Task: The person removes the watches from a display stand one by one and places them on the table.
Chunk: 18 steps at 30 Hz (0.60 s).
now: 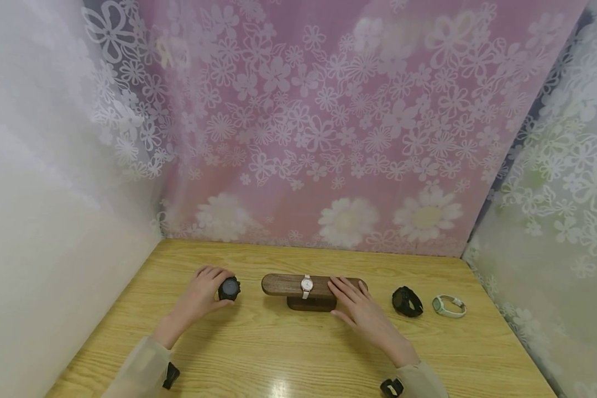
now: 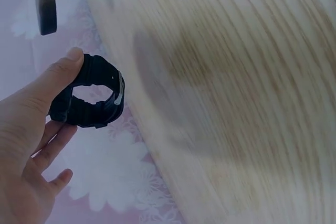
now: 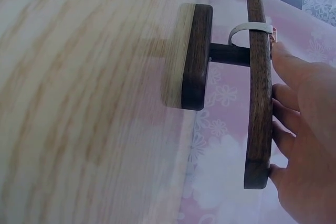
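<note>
My left hand (image 1: pixel 199 290) pinches a black watch (image 1: pixel 229 288) between thumb and fingers, left of the stand. In the left wrist view its closed strap loop (image 2: pixel 100 66) shows, held close over the table. My right hand (image 1: pixel 362 310) rests with extended fingers on the right part of a dark wooden T-shaped watch stand (image 1: pixel 281 284). Around the middle of the stand's bar sits a watch with a white strap and rose-gold case (image 1: pixel 306 284). The right wrist view shows my fingertips along the bar (image 3: pixel 260 108), with the strap (image 3: pixel 249 26) looped round it.
Right of the stand lie another black watch (image 1: pixel 406 302) and a pale green watch (image 1: pixel 449 305) on the wood-grain table (image 1: pixel 258 354). Flower-patterned pink cloth (image 1: pixel 298 138) hangs behind, with a pale wall (image 1: pixel 55 193) at left and a floral curtain (image 1: pixel 567 221) at right.
</note>
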Available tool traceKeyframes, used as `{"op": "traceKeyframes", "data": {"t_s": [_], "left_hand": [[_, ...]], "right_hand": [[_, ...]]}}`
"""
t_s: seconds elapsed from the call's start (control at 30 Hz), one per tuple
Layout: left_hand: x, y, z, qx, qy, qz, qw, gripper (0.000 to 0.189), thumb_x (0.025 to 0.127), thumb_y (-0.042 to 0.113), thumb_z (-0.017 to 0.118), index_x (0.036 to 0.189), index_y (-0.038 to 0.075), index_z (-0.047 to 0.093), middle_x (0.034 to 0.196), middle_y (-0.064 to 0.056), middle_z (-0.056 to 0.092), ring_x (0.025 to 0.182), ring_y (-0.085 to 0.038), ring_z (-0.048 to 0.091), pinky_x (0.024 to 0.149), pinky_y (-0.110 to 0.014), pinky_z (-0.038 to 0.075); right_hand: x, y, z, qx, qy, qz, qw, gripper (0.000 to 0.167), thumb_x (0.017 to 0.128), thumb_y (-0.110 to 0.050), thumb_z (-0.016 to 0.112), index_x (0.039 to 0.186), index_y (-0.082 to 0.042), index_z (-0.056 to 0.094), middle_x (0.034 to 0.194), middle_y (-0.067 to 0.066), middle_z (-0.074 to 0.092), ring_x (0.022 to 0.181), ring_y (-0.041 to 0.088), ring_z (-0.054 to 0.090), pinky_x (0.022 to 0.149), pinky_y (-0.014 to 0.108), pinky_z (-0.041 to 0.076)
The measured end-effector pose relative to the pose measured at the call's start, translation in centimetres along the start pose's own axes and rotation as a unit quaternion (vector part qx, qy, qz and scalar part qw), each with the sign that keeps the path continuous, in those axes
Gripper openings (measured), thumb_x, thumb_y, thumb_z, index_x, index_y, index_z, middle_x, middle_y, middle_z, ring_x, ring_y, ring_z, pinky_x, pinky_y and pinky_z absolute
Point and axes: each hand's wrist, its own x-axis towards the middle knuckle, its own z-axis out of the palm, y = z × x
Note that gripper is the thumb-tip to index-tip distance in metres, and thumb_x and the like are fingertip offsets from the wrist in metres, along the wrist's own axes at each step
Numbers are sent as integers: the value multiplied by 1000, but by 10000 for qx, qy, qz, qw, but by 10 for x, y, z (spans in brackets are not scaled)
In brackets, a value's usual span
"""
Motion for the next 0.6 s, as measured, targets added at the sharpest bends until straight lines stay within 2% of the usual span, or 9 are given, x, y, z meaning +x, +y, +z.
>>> {"op": "traceKeyframes", "data": {"t_s": [0.1,0.3,0.6], "left_hand": [[-3,-3,-1,148,-150,-54,9998,66,67,28,96,121,5,68,117,-13,67,110,-37,61,105,-59,43],[-5,-10,0,608,-354,46,9975,65,66,29,96,119,5,67,118,-14,66,111,-37,60,104,-59,44],[-3,-16,7,1239,-801,119,9890,62,67,32,95,118,7,68,119,-11,66,113,-34,60,106,-58,44]], "right_hand": [[0,0,0,13,11,4,10000,69,97,-31,68,156,-9,40,164,5,33,150,30,31,120,63,21],[1,0,0,-10,-11,35,10000,69,97,-31,69,156,-10,40,164,4,32,151,29,30,121,63,20],[1,-1,-2,-14,-81,81,9999,70,98,-34,67,157,-11,38,164,4,31,151,30,30,121,62,21]]}}
